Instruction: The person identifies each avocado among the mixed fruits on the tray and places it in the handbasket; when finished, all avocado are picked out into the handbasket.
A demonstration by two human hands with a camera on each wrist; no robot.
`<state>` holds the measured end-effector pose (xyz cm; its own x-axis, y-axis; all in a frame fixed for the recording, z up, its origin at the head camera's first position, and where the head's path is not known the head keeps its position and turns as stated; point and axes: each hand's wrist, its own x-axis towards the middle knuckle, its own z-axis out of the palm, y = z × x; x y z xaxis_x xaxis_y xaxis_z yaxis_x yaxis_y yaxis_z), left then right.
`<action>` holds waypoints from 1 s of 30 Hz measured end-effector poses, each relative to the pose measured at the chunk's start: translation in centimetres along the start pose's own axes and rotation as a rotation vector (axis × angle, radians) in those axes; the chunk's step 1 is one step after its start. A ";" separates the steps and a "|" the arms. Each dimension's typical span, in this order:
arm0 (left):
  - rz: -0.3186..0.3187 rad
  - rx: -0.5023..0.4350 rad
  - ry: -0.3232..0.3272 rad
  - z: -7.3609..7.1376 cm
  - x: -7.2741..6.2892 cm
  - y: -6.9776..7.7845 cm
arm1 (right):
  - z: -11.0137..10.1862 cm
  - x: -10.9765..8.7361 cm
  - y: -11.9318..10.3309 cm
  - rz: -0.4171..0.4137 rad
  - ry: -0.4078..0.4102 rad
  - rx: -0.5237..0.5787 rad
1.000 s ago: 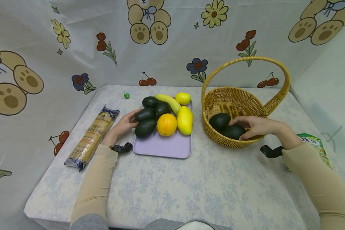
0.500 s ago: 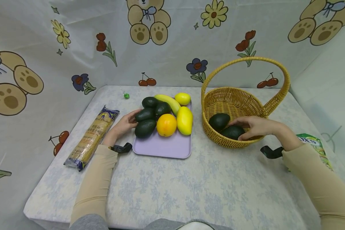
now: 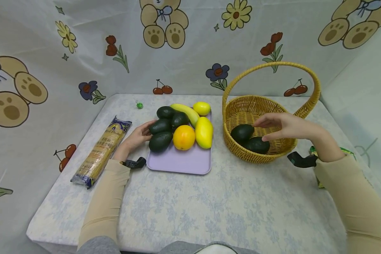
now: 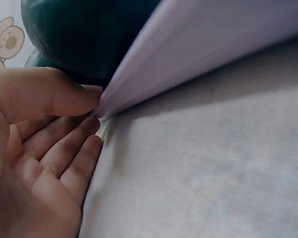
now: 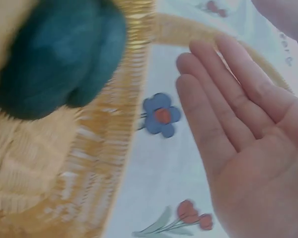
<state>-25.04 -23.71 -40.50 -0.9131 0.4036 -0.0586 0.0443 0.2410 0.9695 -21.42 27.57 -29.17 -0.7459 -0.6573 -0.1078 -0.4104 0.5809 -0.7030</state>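
Observation:
In the head view my right hand (image 3: 292, 126) hovers over the wicker basket (image 3: 246, 156), fingers extended and holding nothing. Below it, two dark green avocados (image 3: 258, 145) lie side by side in the basket. The right wrist view shows the empty palm (image 5: 260, 163) apart from the blurred avocados (image 5: 64, 57). At the left edge of a lilac tray (image 3: 179, 164), my left hand (image 3: 136, 138) pinches the rim, thumb on top and fingertips at the underside. Several avocados (image 3: 160, 141), an orange (image 3: 184, 137), a yellow mango (image 3: 204, 132), a banana (image 3: 186, 113) and a lemon (image 3: 201, 108) crowd the tray.
A long pack of spaghetti (image 3: 103, 151) lies left of my left forearm. A green packet (image 3: 320, 183) is partly covered by my right sleeve. The basket's tall handle (image 3: 274, 64) arches above it. A small green bit (image 3: 139, 105) lies near the back edge.
My right hand has let go of the avocado in the basket and lifted up, fingers spreading. The left hand and tray have stayed in place.

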 end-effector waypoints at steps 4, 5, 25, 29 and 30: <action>0.016 -0.007 0.000 -0.3 0.3 -0.8 | -0.3 0.6 -1.8 -0.113 0.053 0.041; 0.017 -0.008 0.001 -0.3 0.3 -0.8 | -0.3 0.8 -2.2 -0.149 0.063 0.050; 0.045 0.008 0.005 -1.0 1.2 -2.8 | 5.3 11.4 -9.2 -0.519 0.004 0.252; 0.048 -0.001 0.005 -0.9 1.2 -2.8 | 6.9 14.4 -9.2 -0.508 -0.040 0.303; 0.046 -0.005 0.006 -0.9 1.2 -2.8 | 7.4 15.1 -9.1 -0.495 -0.054 0.314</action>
<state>-26.61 -24.70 -43.08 -0.9126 0.4087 -0.0122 0.0846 0.2179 0.9723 -25.08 8.78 -29.55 -0.4739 -0.8424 0.2565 -0.5216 0.0339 -0.8525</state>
